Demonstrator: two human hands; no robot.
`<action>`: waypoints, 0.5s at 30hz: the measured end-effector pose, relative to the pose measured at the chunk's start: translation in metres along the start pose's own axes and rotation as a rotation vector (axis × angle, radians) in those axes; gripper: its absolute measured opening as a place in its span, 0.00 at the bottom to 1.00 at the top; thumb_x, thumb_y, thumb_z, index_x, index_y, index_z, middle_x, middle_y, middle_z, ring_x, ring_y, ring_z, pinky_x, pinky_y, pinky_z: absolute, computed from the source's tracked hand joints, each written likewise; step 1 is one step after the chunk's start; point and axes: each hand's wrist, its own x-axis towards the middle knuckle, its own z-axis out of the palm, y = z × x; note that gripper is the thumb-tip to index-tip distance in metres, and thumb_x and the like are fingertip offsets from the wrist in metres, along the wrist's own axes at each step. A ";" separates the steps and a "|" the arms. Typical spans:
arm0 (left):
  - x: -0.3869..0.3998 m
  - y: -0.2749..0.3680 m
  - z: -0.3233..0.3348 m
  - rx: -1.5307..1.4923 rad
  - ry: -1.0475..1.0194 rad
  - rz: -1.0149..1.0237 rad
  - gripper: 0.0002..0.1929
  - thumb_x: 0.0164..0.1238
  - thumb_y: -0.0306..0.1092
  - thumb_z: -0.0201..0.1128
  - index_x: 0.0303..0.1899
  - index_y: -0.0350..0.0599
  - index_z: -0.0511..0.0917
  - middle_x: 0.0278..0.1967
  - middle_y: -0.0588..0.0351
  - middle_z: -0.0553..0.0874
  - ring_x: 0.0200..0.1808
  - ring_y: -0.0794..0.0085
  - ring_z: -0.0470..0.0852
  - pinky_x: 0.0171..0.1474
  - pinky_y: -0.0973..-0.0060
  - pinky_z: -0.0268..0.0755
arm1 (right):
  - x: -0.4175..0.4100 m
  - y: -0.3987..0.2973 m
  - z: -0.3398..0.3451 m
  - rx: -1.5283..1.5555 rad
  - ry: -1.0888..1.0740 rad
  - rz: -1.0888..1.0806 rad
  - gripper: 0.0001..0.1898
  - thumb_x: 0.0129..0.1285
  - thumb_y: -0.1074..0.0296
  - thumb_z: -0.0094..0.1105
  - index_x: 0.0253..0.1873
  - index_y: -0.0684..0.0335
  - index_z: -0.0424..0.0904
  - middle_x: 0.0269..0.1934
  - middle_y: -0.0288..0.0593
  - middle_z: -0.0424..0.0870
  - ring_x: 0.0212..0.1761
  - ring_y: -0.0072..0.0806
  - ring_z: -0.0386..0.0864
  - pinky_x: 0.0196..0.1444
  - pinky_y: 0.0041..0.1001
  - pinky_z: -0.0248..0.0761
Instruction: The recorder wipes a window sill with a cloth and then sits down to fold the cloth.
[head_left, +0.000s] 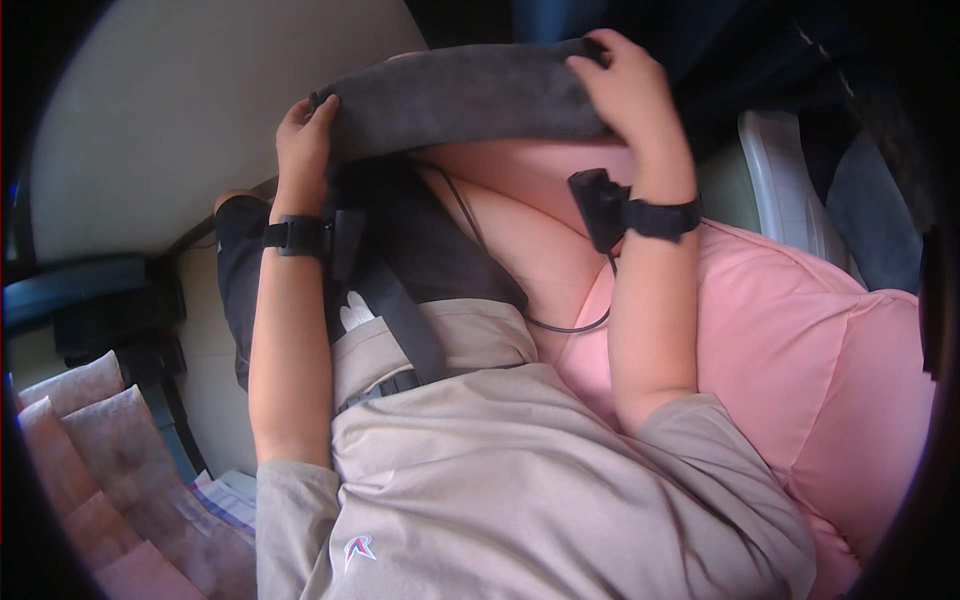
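A wide band of dark grey, suede-like fabric (465, 97) stretches between my two hands, over my legs. My left hand (304, 139) pinches its left end, thumb in front and fingers mostly hidden behind. At the upper right end, my right hand (630, 86) grips the band near its corner, with the thumb on the front face. Each wrist wears a black strap with a device; the right device (595, 210) trails a black cable (574, 328). What lies behind the band is hidden.
A large pink cushion (795, 360) bulges beside my right arm. A pale panel (187, 112) fills the upper left. A light grey plastic piece (776, 180) stands at right. Brownish fabric pieces (127, 450) lie lower left. A black strap with a buckle (397, 384) crosses my waist.
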 end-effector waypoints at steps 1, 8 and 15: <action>-0.010 0.015 0.012 0.028 -0.033 0.050 0.29 0.65 0.40 0.67 0.60 0.27 0.72 0.48 0.48 0.83 0.48 0.69 0.80 0.52 0.75 0.71 | 0.010 0.026 -0.004 -0.009 0.002 0.101 0.24 0.58 0.56 0.64 0.57 0.62 0.80 0.50 0.57 0.84 0.54 0.51 0.81 0.58 0.37 0.74; -0.036 0.029 0.056 0.086 -0.261 0.253 0.22 0.68 0.40 0.65 0.57 0.37 0.75 0.42 0.58 0.84 0.40 0.80 0.77 0.41 0.82 0.67 | 0.012 0.046 -0.030 -0.263 0.099 0.310 0.22 0.59 0.59 0.59 0.60 0.55 0.80 0.54 0.53 0.82 0.57 0.50 0.79 0.60 0.38 0.73; -0.012 0.017 0.029 0.119 -0.152 0.079 0.20 0.67 0.38 0.66 0.55 0.37 0.76 0.40 0.59 0.85 0.38 0.82 0.78 0.36 0.84 0.66 | 0.007 0.021 -0.010 -0.275 0.040 0.145 0.23 0.61 0.57 0.57 0.60 0.57 0.79 0.52 0.58 0.83 0.56 0.52 0.80 0.59 0.40 0.74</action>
